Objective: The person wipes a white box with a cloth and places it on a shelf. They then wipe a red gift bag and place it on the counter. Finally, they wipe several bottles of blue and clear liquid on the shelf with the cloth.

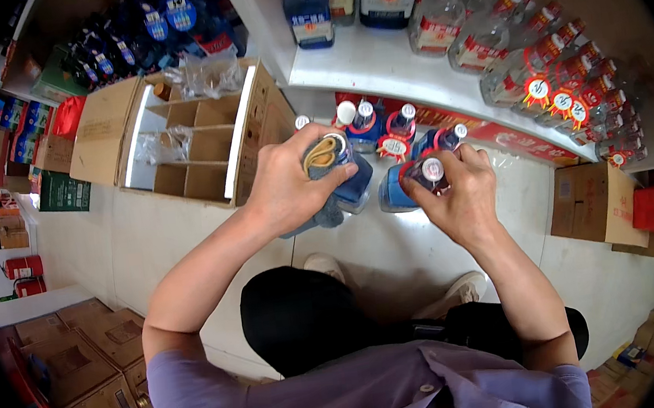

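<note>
My left hand (294, 180) is closed around a blue glass liquor bottle (356, 183) together with a grey and yellow cloth (321, 160), whose loose end hangs below the fingers. To the right, my right hand (460, 190) grips the neck of another blue bottle (395, 188) just under its white cap (433, 169). Several capped bottles stand on the floor beyond both hands, among them one with a red and white price tag (394, 147) at its neck and a blue one (365, 131) beside it.
An open cardboard carton with dividers (237, 147) and plastic wrap stands at left. Ahead, a white shelf (372, 65) holds clear bottles (481, 47) and blue bottles (310, 17). A closed carton (581, 201) is at right, with stacked cartons (90, 372) at lower left. My shoes (324, 266) are close below.
</note>
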`<state>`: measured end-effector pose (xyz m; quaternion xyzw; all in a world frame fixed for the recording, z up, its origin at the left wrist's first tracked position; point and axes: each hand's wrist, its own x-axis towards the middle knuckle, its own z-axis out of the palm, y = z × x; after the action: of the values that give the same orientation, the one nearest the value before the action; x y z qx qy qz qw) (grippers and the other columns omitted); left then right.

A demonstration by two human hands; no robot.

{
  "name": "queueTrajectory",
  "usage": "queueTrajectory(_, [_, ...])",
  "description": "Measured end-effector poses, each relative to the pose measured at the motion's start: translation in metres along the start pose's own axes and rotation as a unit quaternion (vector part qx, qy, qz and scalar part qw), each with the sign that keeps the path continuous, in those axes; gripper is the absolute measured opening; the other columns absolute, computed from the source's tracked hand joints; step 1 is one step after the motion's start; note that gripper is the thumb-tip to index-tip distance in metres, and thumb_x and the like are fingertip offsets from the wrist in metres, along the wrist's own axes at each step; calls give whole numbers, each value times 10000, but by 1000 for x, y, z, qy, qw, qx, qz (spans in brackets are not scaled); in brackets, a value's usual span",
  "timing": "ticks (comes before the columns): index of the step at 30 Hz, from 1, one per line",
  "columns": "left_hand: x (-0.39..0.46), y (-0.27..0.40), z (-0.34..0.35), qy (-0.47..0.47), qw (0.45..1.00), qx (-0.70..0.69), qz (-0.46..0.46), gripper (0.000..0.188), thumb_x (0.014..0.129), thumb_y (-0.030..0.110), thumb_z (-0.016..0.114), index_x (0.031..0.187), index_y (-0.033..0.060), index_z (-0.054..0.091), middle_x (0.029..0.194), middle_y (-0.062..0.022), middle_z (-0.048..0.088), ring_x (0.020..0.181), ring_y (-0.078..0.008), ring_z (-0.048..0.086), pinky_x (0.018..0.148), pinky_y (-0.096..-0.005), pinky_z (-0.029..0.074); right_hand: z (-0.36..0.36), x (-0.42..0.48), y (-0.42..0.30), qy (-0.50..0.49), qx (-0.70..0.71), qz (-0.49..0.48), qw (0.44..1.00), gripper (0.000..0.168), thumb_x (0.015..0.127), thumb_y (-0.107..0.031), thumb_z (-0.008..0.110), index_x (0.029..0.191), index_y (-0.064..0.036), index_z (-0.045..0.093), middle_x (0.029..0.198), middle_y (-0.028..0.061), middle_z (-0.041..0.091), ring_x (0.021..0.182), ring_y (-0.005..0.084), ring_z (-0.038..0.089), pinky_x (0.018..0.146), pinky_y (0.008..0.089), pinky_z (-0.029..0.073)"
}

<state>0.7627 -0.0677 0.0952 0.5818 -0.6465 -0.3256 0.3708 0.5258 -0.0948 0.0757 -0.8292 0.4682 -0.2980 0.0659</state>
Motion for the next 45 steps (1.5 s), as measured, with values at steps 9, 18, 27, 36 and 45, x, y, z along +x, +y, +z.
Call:
queueTrajectory(9, [-21,-81,68,49,997,2,-53,322,771,142,775,1020,27,606,845,-117,696,794,-208,701,717,-314,538,73,-42,34,-55,-22,92,994,314,637,-245,812,797,-32,645,631,99,559,701,280,544,655,390,443])
queueTrajectory(18, [-3,-104,94,85,994,33,-60,341,757,173,779,999,16,597,827,-138,687,767,-280,693,686,-349,535,104,-36,50,-43,-37,124,991,323,641,-259,815,815,-36,660,643,134,594,675,300,579,674,417,474])
queueTrajectory(27, [9,-121,106,97,995,11,-13,339,753,171,776,977,4,582,817,-159,676,756,-310,681,671,-363,530,123,-33,48,-54,-48,155,985,333,637,-271,816,821,-37,667,634,134,605,670,306,596,668,434,477])
queueTrajectory(36, [17,-128,113,100,995,7,-13,344,757,182,774,985,16,577,832,-176,675,788,-335,679,678,-397,530,122,-27,46,-28,-78,163,983,369,610,-309,826,737,-29,623,649,180,608,663,355,611,640,444,496])
queueTrajectory(45, [14,-121,99,41,999,20,-9,616,714,152,788,1261,3,547,989,-233,674,898,-330,681,786,-380,538,111,-26,38,-89,-63,109,988,566,633,-335,830,1064,-41,612,700,120,670,677,295,608,657,428,480])
